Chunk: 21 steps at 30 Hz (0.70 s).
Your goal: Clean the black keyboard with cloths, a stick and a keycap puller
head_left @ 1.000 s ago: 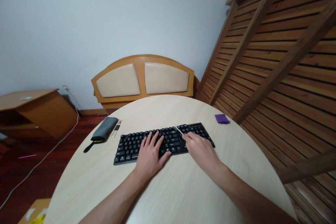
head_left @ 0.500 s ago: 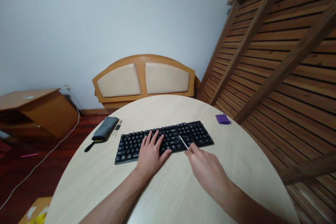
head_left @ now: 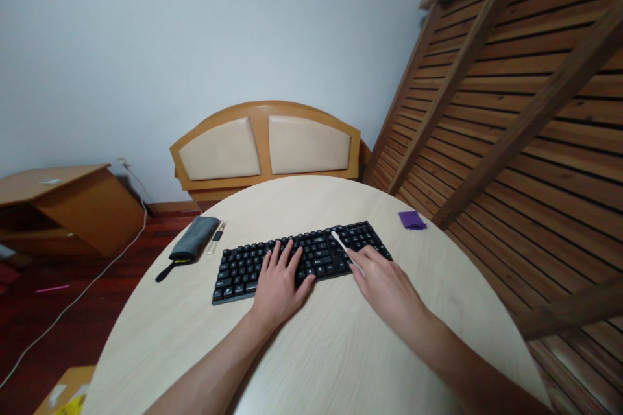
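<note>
A black keyboard [head_left: 318, 253] lies at a slight slant across the round table [head_left: 311, 343]. My left hand [head_left: 280, 279] rests on its middle with fingers spread, the thumb near the front edge. Some keys are covered by that hand. In my closed right hand [head_left: 382, 275] is a slim white toothbrush [head_left: 342, 246], its head pointing away from me over the keys left of the number pad. Whether the head touches the keys I cannot tell. My right hand covers part of the keyboard's right front corner.
On the table's left are a grey pouch [head_left: 195, 238] with a black strap and a small black item [head_left: 218, 235] beside pale thin pieces. A folded purple cloth [head_left: 412, 220] lies at the right. Beyond stand a headboard [head_left: 267, 142] and leaning wooden slats [head_left: 487, 130].
My right hand has shifted slightly right and away from me, and the toothbrush head has moved farther up the keyboard. The keyboard's right end has turned slightly. My left hand stays nearly in place.
</note>
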Motion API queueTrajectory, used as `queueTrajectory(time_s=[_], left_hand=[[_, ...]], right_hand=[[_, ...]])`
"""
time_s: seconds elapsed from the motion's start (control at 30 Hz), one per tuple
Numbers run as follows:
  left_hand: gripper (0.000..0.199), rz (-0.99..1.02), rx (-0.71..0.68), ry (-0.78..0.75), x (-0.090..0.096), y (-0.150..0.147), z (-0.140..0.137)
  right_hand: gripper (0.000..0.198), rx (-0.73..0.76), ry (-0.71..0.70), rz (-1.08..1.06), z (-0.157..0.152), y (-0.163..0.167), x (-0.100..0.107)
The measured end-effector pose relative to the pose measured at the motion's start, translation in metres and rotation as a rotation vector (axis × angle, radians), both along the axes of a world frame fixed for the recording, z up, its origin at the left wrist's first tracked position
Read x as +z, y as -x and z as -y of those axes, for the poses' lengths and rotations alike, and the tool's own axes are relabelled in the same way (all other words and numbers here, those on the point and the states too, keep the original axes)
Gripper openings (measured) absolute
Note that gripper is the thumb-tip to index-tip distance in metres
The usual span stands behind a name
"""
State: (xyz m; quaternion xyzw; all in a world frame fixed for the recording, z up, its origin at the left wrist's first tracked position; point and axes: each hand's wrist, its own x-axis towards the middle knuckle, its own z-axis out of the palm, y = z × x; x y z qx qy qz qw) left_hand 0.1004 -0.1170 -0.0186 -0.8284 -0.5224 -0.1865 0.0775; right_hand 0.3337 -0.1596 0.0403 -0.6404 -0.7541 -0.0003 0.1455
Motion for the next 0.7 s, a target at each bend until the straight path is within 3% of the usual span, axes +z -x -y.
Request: queueTrajectory(time_s=[0.2, 0.33, 0.7], left_hand=[[0.062, 0.002, -0.008, 0.006, 0.001, 0.001, 0.001], [0.062, 0.013, -0.014, -0.009, -0.002, 0.001, 0.0], [0.063, -0.01, -0.011, 0.0, 0.0, 0.001, 0.0]], right_hand=[[0.037, 0.005, -0.051, -0.133, -0.035, -0.014, -0.02], [0.038, 0.0, -0.02, -0.139, -0.044, -0.011, -0.022], [0.035, 0.027, 0.115, -0.066, -0.019, -0.005, -0.004]])
